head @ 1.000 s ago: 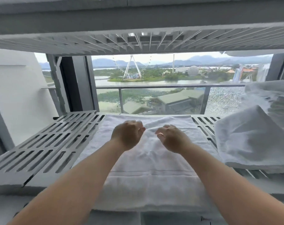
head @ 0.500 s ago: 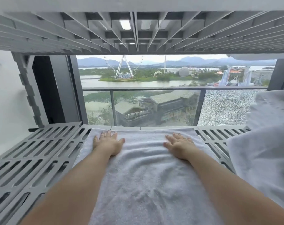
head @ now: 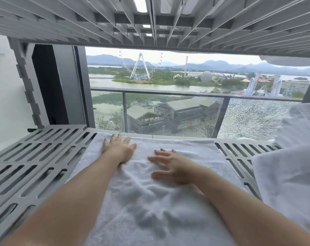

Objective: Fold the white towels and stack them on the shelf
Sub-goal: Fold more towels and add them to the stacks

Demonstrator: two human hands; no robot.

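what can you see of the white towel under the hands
The white towel is fluffy terry cloth with a hemmed far edge, spread flat on the grey slotted shelf and reaching almost to its back edge. Its nap shows shallow rumples in the middle. The left hand and right hand both rest flat on it, fingers straight, near its far end.

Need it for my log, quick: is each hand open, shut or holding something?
Left hand: open, pressed flat on the white towel.
Right hand: open, fingers spread on the same towel.

Large window (head: pixel 168 55) admits daylight; balcony railing (head: pixel 168 93), 1 pane shattered.
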